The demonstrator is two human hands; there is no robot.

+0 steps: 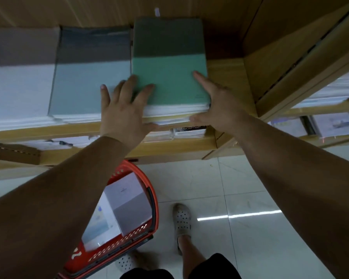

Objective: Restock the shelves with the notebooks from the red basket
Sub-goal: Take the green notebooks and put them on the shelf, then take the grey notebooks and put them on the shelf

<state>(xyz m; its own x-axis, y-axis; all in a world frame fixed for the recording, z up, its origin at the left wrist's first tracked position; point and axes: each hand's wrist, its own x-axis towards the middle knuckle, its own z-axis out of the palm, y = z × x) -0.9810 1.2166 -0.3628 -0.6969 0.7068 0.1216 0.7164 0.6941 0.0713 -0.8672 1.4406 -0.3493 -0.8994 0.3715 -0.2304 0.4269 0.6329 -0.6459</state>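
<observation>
Notebooks: three stacks shelved, two in basket.

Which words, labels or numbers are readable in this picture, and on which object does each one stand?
None can be read for certain.
Green notebook: small corner print, too small.
Dark label under the shelf edge: pale letters, blurred.
Red basket: white mark, partly hidden.
White notebook in the basket: tiny print, unreadable.

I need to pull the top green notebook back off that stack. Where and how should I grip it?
Probably by its near short edge, from the aisle side. The green notebook lies flat on its stack, its far end deep under the shelf above. The grey-blue stack crowds its left side; the right side is free.
</observation>
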